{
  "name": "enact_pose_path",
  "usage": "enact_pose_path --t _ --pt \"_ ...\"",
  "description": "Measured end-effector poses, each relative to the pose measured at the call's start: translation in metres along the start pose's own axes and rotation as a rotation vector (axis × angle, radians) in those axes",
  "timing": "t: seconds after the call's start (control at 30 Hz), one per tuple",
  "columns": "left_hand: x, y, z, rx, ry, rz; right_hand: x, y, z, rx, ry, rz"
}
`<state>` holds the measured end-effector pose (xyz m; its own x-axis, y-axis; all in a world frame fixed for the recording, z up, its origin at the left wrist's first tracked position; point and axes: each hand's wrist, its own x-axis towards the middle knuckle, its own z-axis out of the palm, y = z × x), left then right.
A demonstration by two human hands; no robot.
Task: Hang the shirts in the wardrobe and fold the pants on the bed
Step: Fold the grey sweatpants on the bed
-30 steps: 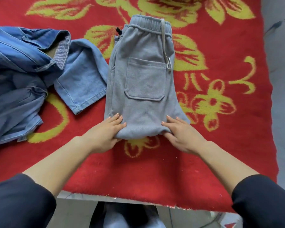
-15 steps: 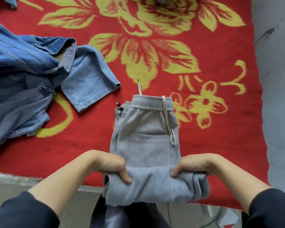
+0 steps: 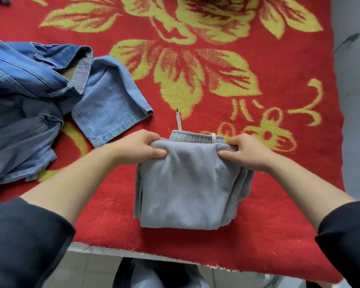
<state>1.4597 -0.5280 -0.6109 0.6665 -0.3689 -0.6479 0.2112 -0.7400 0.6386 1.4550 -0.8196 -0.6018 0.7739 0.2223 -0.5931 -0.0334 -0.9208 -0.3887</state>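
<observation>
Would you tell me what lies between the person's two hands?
In the head view, the folded edge of the grey sweatpants spans between the left hand and right hand, both gripping it.

Quick count from my end: one pair of grey sweatpants point(image 3: 187, 183), near middle, with one drawstring tip point(image 3: 178, 121) poking out far side. Two hands, left hand point(image 3: 139, 146) and right hand point(image 3: 245, 152). Left pile looks like two pieces, darker denim shirt point(image 3: 29, 69) and lighter denim piece point(image 3: 110, 100), can't swear to it. One red floral blanket point(image 3: 279, 142).
</observation>
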Motion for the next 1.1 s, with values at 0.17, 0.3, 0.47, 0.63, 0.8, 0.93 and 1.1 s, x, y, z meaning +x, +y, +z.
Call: enact_pose_path --t 0.17,0.3,0.47,0.63,0.8,0.93,1.1 --pt "0.017 -0.003 0.034 0.546 0.494 0.210 0.010 -0.005 0.031 -0.037 0.334 -0.145" --pt "0.025 -0.002 0.063 0.627 0.403 0.332 0.026 -0.009 0.049 0.010 0.170 -0.179" --pt "0.050 -0.020 0.060 0.381 0.142 0.042 0.060 -0.015 0.051 -0.117 -0.132 -0.026" --pt "0.056 -0.018 0.046 0.380 0.036 -0.042 0.076 -0.024 0.031 -0.097 -0.258 0.041" --pt "0.048 -0.011 0.044 0.385 -0.025 -0.095 0.073 -0.030 0.030 -0.005 -0.383 0.100" --pt "0.028 -0.009 0.055 0.291 -0.043 -0.117 0.056 -0.035 0.040 0.001 -0.453 0.085" --pt "-0.026 -0.017 0.074 0.190 0.069 -0.126 0.017 -0.036 0.063 -0.139 -0.337 -0.098"
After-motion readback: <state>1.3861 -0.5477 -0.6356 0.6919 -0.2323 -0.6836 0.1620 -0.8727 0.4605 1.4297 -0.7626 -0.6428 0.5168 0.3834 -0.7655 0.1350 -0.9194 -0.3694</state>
